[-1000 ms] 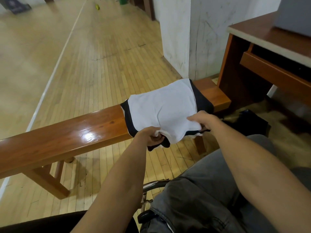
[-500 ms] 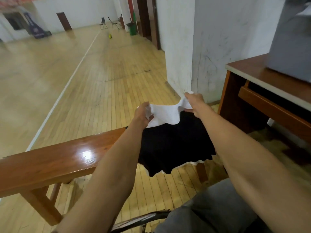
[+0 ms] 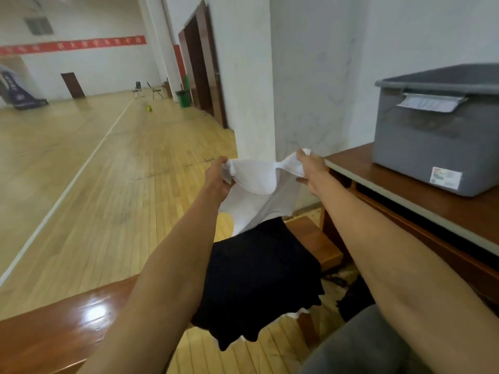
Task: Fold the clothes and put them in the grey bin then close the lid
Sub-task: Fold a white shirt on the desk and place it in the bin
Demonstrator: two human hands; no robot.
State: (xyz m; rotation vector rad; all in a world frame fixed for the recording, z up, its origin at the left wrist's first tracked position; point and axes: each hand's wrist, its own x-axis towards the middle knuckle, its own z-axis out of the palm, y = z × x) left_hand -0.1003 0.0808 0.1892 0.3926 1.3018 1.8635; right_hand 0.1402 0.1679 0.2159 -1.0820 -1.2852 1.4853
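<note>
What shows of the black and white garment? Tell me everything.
The garment is thin, soft fabric: white in its upper part, black below, with a narrow white edge at the bottom. It hangs loose and rumpled in the air in front of the wooden bench. The left hand and the right hand each pinch a top corner of the white part, which sags between them. Whether it brushes the bench cannot be told.

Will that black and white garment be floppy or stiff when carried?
Probably floppy: the garment sags between and hangs below the left hand and right hand. Likely light, since two corner grips carry it. Folds may fall open unless supported.
</note>
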